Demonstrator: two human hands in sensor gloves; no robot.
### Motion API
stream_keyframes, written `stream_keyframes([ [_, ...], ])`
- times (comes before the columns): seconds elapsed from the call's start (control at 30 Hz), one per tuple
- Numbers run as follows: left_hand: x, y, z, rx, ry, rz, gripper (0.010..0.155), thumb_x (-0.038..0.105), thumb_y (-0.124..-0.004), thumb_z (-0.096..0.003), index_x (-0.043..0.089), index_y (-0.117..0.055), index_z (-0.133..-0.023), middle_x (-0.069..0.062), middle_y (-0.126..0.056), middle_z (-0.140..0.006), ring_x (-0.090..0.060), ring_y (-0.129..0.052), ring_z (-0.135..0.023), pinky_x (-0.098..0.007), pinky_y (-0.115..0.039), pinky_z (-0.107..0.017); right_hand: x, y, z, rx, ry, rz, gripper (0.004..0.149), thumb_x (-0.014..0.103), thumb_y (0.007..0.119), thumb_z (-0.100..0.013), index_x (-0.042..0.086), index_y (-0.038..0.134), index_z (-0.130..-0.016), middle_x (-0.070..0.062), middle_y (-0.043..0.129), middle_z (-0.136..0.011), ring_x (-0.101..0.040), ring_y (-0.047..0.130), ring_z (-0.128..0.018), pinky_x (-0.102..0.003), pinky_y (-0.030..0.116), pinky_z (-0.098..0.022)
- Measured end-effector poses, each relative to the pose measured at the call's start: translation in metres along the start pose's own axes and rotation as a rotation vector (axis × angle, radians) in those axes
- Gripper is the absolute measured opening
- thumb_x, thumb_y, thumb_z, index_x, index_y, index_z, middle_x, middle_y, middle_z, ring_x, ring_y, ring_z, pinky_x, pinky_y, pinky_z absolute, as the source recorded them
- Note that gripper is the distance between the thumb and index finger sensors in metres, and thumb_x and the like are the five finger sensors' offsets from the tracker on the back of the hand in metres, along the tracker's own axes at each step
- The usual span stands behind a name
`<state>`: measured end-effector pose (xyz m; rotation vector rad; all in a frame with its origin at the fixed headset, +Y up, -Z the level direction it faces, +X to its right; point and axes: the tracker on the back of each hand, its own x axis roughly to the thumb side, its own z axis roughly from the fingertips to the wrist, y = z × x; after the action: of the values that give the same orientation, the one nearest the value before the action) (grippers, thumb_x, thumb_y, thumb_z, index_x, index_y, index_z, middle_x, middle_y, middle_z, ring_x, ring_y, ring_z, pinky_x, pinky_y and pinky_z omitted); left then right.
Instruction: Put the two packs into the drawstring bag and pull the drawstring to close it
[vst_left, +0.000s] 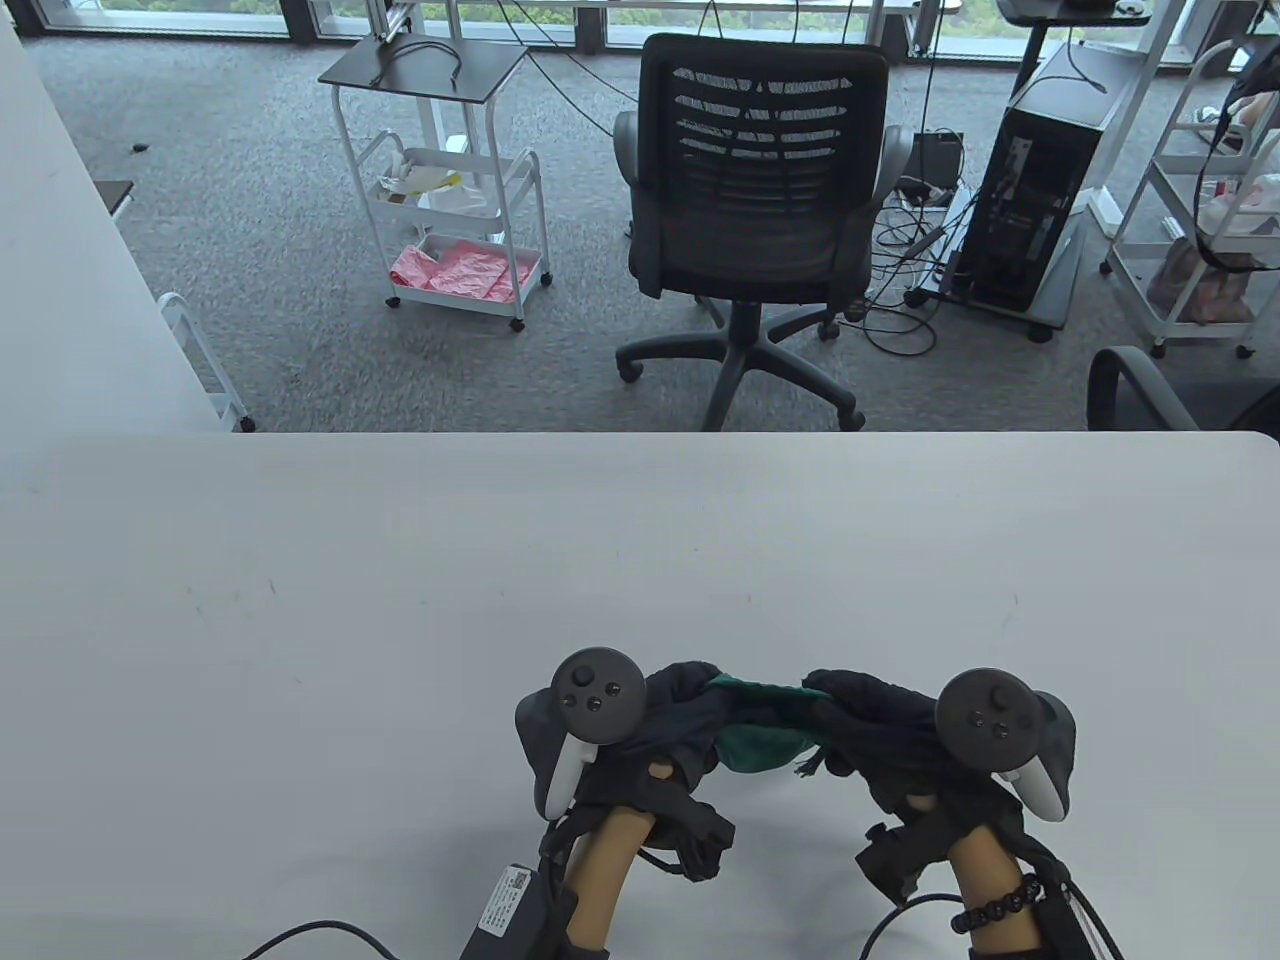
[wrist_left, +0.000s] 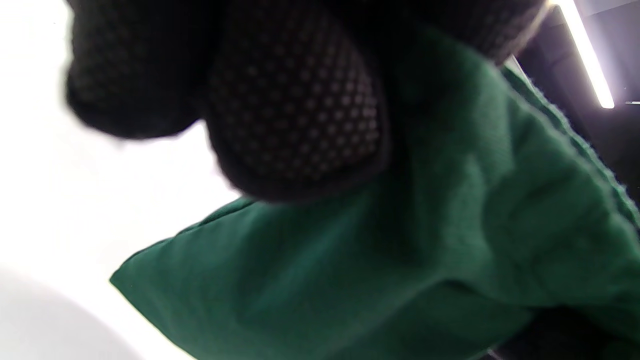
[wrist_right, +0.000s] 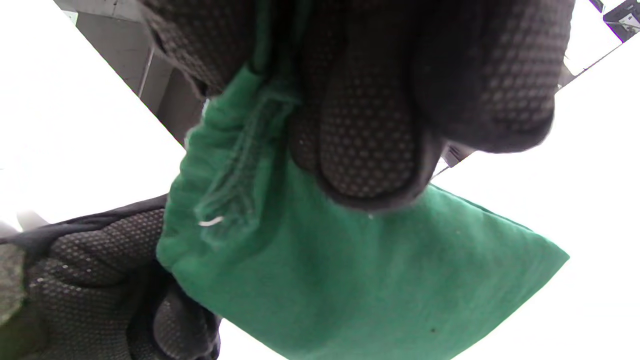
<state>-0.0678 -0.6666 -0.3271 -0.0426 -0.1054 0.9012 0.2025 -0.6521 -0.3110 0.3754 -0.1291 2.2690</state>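
A green drawstring bag (vst_left: 762, 728) hangs just above the white table (vst_left: 400, 600) near its front edge, held between both hands. My left hand (vst_left: 672, 722) grips the bag's left side, its fingers (wrist_left: 300, 110) curled over the green cloth (wrist_left: 400, 260). My right hand (vst_left: 868, 722) pinches the bag's right side at the gathered mouth, its fingers (wrist_right: 370, 135) closed on the cloth (wrist_right: 360, 280) and the drawstring (wrist_right: 235, 175). No packs show in any view; whether they are inside the bag is hidden.
A black office chair (vst_left: 762, 200) stands behind the table's far edge. A white cart (vst_left: 440, 180) is at the back left, a computer tower (vst_left: 1040, 190) at the back right. A cable and a labelled box (vst_left: 505, 905) lie near my left wrist.
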Motion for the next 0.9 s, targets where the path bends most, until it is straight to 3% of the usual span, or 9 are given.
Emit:
stream_keyframes([
  [0.63, -0.02, 0.006, 0.009, 0.024, -0.022, 0.143, 0.042, 0.043, -0.081, -0.0512, 0.018, -0.086, -0.084, 0.0, -0.103, -0.055, -0.008, -0.11, -0.028, -0.032, -0.098, -0.03, -0.007, -0.022, 0.007, -0.117, -0.032, -0.094, 0.042, 0.037, 0.078, -0.052, 0.01, 0.084, -0.084, -0.008, 0.1, -0.066, -0.02, 0.109, -0.04, -0.036, 0.096, -0.031],
  [0.8, -0.025, 0.012, 0.01, 0.042, -0.01, 0.164, 0.042, 0.043, -0.081, -0.0512, 0.018, -0.086, -0.084, 0.0, -0.103, -0.054, -0.008, -0.11, -0.028, -0.032, -0.098, -0.03, -0.011, -0.025, 0.009, -0.127, -0.026, -0.111, 0.05, 0.043, 0.074, -0.053, 0.009, 0.08, -0.089, -0.011, 0.096, -0.075, -0.025, 0.108, -0.05, -0.04, 0.095, -0.039],
  [0.9, -0.026, 0.014, 0.01, 0.05, -0.007, 0.162, 0.042, 0.043, -0.081, -0.0511, 0.018, -0.086, -0.084, 0.0, -0.103, -0.054, -0.008, -0.11, -0.026, -0.032, -0.099, -0.029, -0.012, -0.022, 0.008, -0.091, -0.034, -0.122, 0.06, 0.048, 0.074, -0.052, 0.008, 0.071, -0.097, -0.017, 0.086, -0.089, -0.037, 0.099, -0.069, -0.051, 0.087, -0.052],
])
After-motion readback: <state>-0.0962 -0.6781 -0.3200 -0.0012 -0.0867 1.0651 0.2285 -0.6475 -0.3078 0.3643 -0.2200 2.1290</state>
